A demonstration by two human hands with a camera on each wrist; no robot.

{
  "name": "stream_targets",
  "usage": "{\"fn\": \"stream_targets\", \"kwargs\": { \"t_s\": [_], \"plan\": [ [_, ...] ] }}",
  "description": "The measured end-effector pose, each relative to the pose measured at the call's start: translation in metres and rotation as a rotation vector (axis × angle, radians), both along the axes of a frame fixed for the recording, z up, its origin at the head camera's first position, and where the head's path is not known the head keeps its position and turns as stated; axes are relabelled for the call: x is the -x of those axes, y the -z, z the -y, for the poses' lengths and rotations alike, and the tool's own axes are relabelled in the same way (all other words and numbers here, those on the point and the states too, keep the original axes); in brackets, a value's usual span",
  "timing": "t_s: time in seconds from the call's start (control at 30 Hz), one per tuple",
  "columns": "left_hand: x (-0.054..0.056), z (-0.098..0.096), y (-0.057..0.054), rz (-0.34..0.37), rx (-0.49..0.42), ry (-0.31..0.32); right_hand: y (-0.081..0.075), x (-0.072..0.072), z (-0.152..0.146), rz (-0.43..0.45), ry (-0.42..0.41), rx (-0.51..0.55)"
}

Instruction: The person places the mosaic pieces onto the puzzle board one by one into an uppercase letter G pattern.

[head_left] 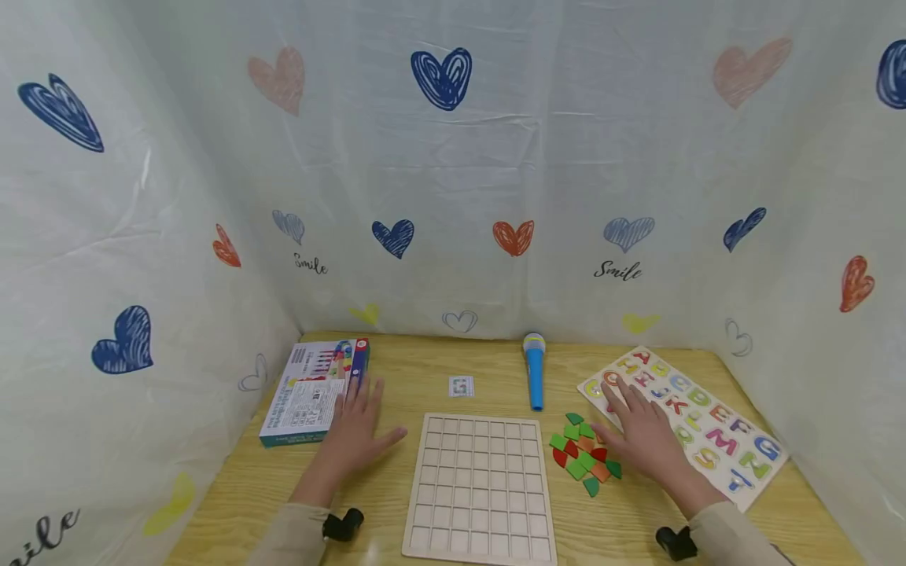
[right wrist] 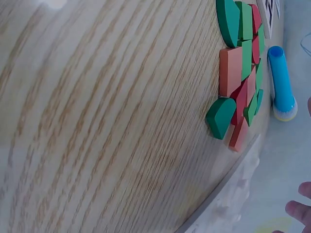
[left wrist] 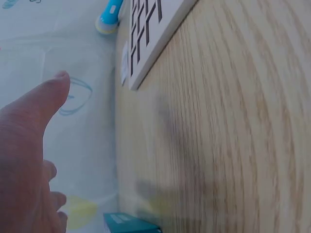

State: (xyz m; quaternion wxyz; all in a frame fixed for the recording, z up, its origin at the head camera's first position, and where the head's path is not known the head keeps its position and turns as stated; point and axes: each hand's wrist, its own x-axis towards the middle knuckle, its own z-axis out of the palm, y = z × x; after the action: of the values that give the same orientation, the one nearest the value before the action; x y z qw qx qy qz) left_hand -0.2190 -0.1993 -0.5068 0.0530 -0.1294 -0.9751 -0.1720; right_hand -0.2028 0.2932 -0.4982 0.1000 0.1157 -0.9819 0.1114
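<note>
My left hand [head_left: 356,434] is spread above the table beside a boxed set [head_left: 311,391], its fingertips overlapping the box's right edge in the head view. The thumb [left wrist: 51,94] points out over the wood, and nothing is in the hand. My right hand [head_left: 646,436] is spread with straight fingers over the left part of an alphabet puzzle board [head_left: 708,424] and holds nothing. Just left of it lie loose green, red and orange tiles [head_left: 582,454], some with rounded sides. Between the hands is a wooden grid board [head_left: 481,487] whose visible squares hold no tiles.
A blue toy microphone [head_left: 535,373] lies behind the tiles, and a small printed card [head_left: 462,386] sits behind the grid board. White curtains [head_left: 453,173] with hearts enclose the table at the back and sides.
</note>
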Motion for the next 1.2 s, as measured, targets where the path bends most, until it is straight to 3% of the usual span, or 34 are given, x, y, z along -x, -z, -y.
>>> {"fn": "stream_targets", "kwargs": {
  "t_s": [0.3, 0.6, 0.9, 1.2],
  "plan": [
    [-0.015, -0.014, -0.001, 0.072, -0.127, 0.013, 0.006, 0.004, 0.005, -0.021, -0.028, 0.022],
    [-0.028, -0.020, 0.015, 0.147, -0.258, 0.033, 0.015, 0.010, 0.012, 0.044, -0.036, 0.089],
    [-0.036, -0.021, 0.030, 0.191, -0.285, 0.124, 0.024, 0.020, 0.019, 0.102, -0.020, 0.230],
    [-0.041, -0.019, 0.036, 0.215, -0.266, 0.189, 0.029, 0.030, 0.023, 0.125, -0.016, 0.265]
  ]
}}
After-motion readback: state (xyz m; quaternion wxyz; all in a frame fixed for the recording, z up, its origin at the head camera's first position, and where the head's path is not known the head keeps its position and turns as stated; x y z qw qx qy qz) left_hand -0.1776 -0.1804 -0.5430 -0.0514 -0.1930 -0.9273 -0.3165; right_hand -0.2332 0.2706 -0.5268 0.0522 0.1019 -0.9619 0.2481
